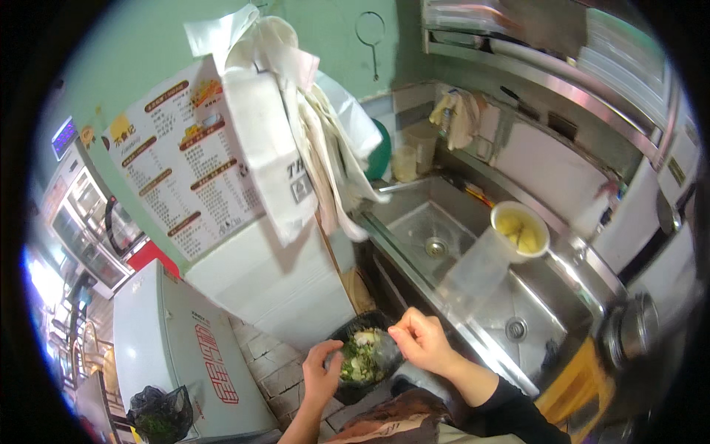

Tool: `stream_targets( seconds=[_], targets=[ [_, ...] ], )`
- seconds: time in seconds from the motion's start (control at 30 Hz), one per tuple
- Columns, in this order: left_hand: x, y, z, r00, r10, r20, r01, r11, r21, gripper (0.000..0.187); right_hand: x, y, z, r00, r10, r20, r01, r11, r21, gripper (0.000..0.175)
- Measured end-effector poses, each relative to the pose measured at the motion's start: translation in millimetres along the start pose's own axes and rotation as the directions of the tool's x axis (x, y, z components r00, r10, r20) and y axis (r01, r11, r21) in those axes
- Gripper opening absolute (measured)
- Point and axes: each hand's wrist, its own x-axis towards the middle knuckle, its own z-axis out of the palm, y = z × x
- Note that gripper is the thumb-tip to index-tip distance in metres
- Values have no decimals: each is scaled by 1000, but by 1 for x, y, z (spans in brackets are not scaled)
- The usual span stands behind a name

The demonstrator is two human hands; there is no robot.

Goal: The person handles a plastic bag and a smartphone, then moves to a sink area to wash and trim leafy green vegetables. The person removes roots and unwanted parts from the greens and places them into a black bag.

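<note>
My left hand [323, 369] is at the left rim of a bin lined with a black plastic bag [350, 393], its thumb and fingers curved apart. Chopped greens and pale food scraps [363, 355] fill the bin. On the bin's right side my right hand [420, 339] has its fingers curled, thumb against forefinger, by a translucent, thin plastic piece [386, 351] that looks like film or a bag. Whether the left fingers also pinch the bag's edge cannot be told.
A two-basin steel sink [388, 236] stands at the right, with a white tub of yellow pieces in water [520, 230] and a clear plastic container [477, 272] on its divider. White bags [266, 127] hang on the wall. A black bag of greens [161, 416] lies on the white chest freezer [144, 311].
</note>
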Motion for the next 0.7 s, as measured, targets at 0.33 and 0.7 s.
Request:
stream_targets(
  seconds=[0.33,0.7],
  targets=[
    [54,60,56,994,77,-77,-74,996,41,17,132,28,-76,989,-107,-104,115,990,75,23],
    [54,68,64,991,-74,-114,98,971,219,19,254,25,-107,891,-446,90,454,862,-227,12]
  ],
)
